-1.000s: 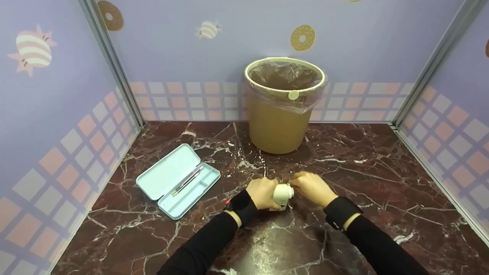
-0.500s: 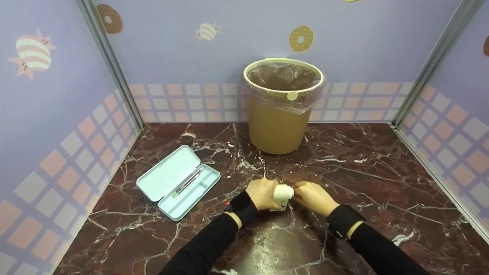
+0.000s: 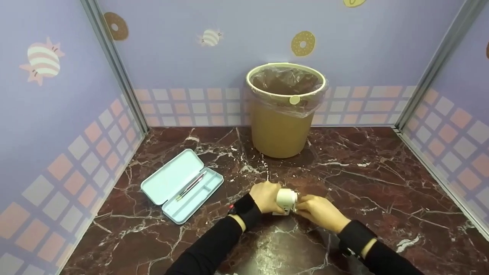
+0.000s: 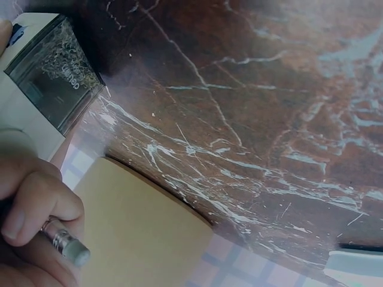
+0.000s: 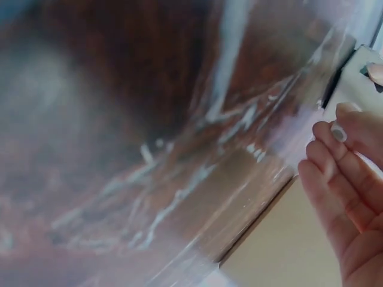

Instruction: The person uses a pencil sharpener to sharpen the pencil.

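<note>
My left hand (image 3: pixel 265 196) grips a white pencil sharpener (image 3: pixel 285 198) that sits on the marbled tabletop. A dark see-through window on its side shows curled shavings (image 4: pixel 69 60) within. To its right, my right hand (image 3: pixel 321 212) pinches a pencil (image 4: pixel 63 242) between thumb and fingers, close against the sharpener. Only the pencil's eraser end (image 5: pixel 339 131) and a short metal band show; the rest is hidden by fingers and the sharpener. In the right wrist view, a fingertip of the left hand lies on the sharpener's edge.
A light blue pencil case (image 3: pixel 170 175) lies open at left, with a few slim pencils (image 3: pixel 191 186) inside. Behind the hands stands a tan waste bin (image 3: pixel 280 133) lined with a clear bag. Patterned panels (image 3: pixel 191 68) wall in the tabletop at the back and sides.
My right hand has turned and come lower, nearer to me, beside the sharpener. The left hand keeps its grip on the sharpener. The head view has shifted slightly.
</note>
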Demonstrator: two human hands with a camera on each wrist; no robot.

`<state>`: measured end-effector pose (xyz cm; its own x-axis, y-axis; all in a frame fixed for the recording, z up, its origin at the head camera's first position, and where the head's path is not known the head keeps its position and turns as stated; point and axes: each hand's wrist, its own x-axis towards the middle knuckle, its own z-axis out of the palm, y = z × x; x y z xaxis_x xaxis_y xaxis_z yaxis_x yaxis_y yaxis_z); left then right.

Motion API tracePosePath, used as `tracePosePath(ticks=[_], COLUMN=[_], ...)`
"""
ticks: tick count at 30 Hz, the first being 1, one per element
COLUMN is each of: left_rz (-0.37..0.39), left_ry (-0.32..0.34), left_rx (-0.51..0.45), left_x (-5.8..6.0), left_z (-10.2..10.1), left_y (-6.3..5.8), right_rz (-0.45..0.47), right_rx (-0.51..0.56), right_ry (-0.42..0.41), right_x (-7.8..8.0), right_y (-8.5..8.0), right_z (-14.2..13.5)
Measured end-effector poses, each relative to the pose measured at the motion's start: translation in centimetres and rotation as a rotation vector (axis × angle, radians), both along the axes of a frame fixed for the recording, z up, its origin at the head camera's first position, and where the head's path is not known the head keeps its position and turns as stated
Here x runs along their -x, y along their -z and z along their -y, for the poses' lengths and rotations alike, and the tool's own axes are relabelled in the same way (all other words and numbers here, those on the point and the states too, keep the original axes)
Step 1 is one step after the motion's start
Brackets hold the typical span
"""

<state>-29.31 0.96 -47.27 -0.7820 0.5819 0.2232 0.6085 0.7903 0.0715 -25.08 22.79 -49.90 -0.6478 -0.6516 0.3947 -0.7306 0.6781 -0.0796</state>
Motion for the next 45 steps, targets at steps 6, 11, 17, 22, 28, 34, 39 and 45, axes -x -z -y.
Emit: tracePosePath(ticks=[6, 11, 17, 22, 28, 34, 39, 45], left_rz=[0.029, 0.054, 0.042, 0.037, 0.037, 0.044, 0.051, 0.030], left_ry=[-0.015, -0.018, -0.026, -0.013, -0.016, -0.010, 0.001, 0.003], left_rx=[-0.004, 0.005, 0.026, 0.016, 0.017, 0.025, 0.036, 0.053], left_x=[-0.1, -0.1, 0.0, 0.0, 0.0, 0.0, 0.1, -0.1], left_z=[-0.2, -0.2, -0.2, -0.3, -0.2, 0.0, 0.0, -0.2], left_y=[-0.1, -0.2, -0.2, -0.2, -0.1, -0.2, -0.4, -0.3], right_rz=[0.019, 0.016, 0.029, 0.028, -0.015, -0.026, -0.101, -0.145], right_rx=[0.015, 0.025, 0.036, 0.055, 0.055, 0.066, 0.081, 0.074], right_ry=[-0.040, -0.039, -0.053, -0.069, -0.080, -0.074, -0.091, -0.064], right_x=[-1.0, -1.4, -1.7, -2.0, -2.3, -2.4, -1.9, -0.4], right_y=[-0.6, -0.9, -1.3, -1.7, -2.3, -3.2, -4.5, -5.8], right_z=[-0.3, -0.5, -0.5, -0.6, -0.6, -0.5, -0.8, -1.1])
